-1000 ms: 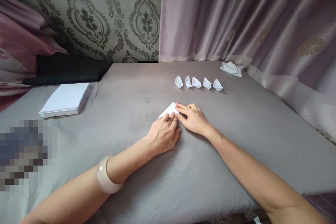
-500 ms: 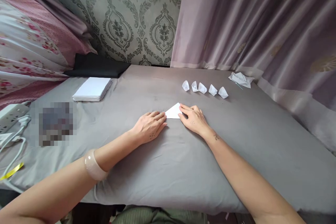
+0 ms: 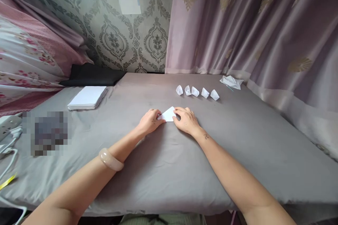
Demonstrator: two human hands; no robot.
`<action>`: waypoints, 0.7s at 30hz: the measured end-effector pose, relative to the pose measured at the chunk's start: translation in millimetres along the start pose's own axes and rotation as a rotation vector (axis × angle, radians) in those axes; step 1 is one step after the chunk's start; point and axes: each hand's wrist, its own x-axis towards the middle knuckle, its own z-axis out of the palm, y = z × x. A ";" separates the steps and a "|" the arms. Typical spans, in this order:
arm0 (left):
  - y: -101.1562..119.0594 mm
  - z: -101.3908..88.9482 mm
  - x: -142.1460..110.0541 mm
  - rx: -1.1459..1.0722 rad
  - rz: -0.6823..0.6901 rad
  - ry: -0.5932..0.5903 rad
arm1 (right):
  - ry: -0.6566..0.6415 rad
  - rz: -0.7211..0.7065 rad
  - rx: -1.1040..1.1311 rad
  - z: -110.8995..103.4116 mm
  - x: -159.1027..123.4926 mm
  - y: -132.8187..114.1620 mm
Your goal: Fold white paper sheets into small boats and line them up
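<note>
Between my hands a white folded sheet of paper (image 3: 168, 115), roughly triangular with a straight near edge, lies on the grey cloth (image 3: 163, 168). My left hand (image 3: 151, 120) pinches its left corner between thumb and fingers. At the right end, the thumb and fingers of my right hand (image 3: 185, 119) grip the paper's edge. A pale bangle circles my left forearm. Beyond my right hand stand several small folded paper shapes (image 3: 195, 91) in a loose row.
A stack of white paper (image 3: 87, 96) lies at the left, near a black cloth (image 3: 93, 74). Crumpled or folded papers (image 3: 231, 82) rest at the back right. A power strip (image 3: 9, 123) with cables and a blurred-out object (image 3: 51, 132) are at far left. Curtains (image 3: 211, 24) hang behind.
My left hand has gone from lying flat at the paper's left end to pinching that corner. My right hand keeps its hold. The whole view has shifted slightly.
</note>
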 end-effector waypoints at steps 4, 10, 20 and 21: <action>0.2 -4.4 8.8 -0.101 0.071 -0.029 | 0.015 0.010 0.054 -2.1 3.3 3.4; -3.3 -10.4 22.1 -0.110 0.097 0.015 | 0.075 0.058 0.012 -4.9 -0.7 2.5; -6.4 -7.9 27.7 -0.004 0.079 -0.038 | 0.006 -0.066 0.148 -4.0 4.0 -3.1; -7.2 -7.7 27.2 0.015 0.059 -0.032 | 0.002 -0.056 0.139 -3.9 5.3 -1.9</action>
